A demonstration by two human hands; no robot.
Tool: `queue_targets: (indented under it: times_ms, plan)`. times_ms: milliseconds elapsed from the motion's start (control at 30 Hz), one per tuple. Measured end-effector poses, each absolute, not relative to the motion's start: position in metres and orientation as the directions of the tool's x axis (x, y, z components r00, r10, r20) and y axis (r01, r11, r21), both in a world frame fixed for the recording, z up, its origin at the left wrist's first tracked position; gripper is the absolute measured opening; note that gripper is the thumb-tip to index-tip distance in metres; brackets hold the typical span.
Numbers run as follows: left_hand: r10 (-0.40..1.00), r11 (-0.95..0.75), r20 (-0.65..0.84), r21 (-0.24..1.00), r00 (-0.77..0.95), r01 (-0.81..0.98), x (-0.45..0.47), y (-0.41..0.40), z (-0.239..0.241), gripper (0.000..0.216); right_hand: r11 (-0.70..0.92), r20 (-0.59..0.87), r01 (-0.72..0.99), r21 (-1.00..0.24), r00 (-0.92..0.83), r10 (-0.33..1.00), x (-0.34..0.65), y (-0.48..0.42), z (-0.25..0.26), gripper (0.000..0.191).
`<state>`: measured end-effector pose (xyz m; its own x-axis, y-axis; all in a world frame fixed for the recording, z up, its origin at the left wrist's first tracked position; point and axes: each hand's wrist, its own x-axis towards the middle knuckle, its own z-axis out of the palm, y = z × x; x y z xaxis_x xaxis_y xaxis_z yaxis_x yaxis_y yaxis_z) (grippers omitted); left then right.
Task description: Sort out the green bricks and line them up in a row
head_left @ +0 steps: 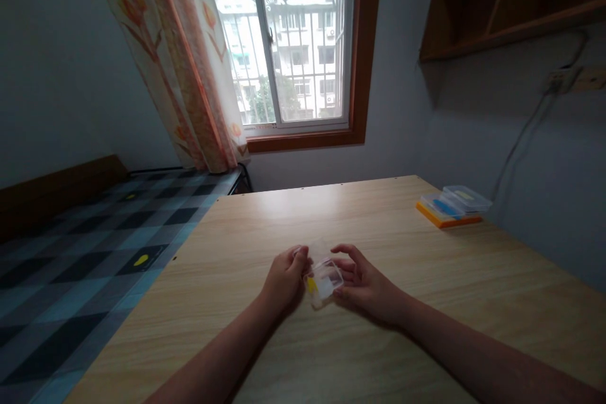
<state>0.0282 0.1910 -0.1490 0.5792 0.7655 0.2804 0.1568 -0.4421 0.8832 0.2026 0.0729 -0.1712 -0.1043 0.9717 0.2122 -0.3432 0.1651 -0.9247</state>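
Clear plastic box (330, 279) is between the two hands, near the middle of the pale wood-grain surface (237, 353). From the left, a checked bed (95, 265) runs alongside. Next, the left hand (286, 274) has its grip closed on the left side of the box, thumb on top. Inside or behind the clear wall show a yellow patch (311, 285) and a whitish piece (327, 287); blur hides what they are. The right hand (364, 283) has its thumb at the near right corner and its index finger raised and curved; whether its grip is firm, I cannot tell. Farther right, well apart, an orange tray (440, 221) lies near the wall, bearing a clear case (428, 202) with something blue (444, 207) in it. Against that rests another clear container (468, 198), pale yellow showing through.
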Motion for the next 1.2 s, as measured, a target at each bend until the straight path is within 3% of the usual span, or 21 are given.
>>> queue_targets:
  times_ms: [100,333,500,600,733,833,1000,1200]
  plan:
    - [0.793,-0.446,0.259,0.864,0.551,0.235,0.028,0.196,-0.150,0.056,0.179,0.216,-0.262,-0.948,-0.120,0.969,0.203,0.072,-0.174,0.050]
    - [0.590,-0.734,0.301,0.587,0.750,0.342,0.016,0.191,-0.142,0.053,0.172,0.173,-0.145,-0.974,0.004,0.985,0.214,0.073,-0.173,0.068]
    - [0.557,-0.804,0.138,0.336,0.819,0.490,0.013,0.183,-0.147,0.087,0.247,0.248,0.017,-0.969,0.113,0.962,0.222,0.076,-0.172,0.066]
    - [0.551,-0.813,0.055,0.261,0.833,0.521,0.013,0.179,-0.146,0.096,0.295,0.326,0.191,-0.936,0.157,0.932,0.227,0.077,-0.173,0.064]
    - [0.576,-0.797,-0.009,0.215,0.817,0.564,0.015,0.175,-0.143,0.098,0.381,0.518,0.562,-0.734,0.101,0.849,0.231,0.076,-0.170,0.064]
    - [0.602,-0.782,-0.027,0.183,0.798,0.596,0.017,0.171,-0.143,0.100,0.414,0.594,0.735,-0.538,-0.018,0.804,0.226,0.074,-0.166,0.067]
    - [0.617,-0.777,0.030,0.178,0.786,0.603,0.019,0.165,-0.145,0.094,0.442,0.597,0.850,-0.285,-0.203,0.776,0.214,0.069,-0.164,0.063]
    - [0.621,-0.776,0.028,0.166,0.784,0.609,0.019,0.165,-0.146,0.090,0.558,0.649,0.829,-0.047,-0.399,0.648,0.205,0.064,-0.148,0.045]
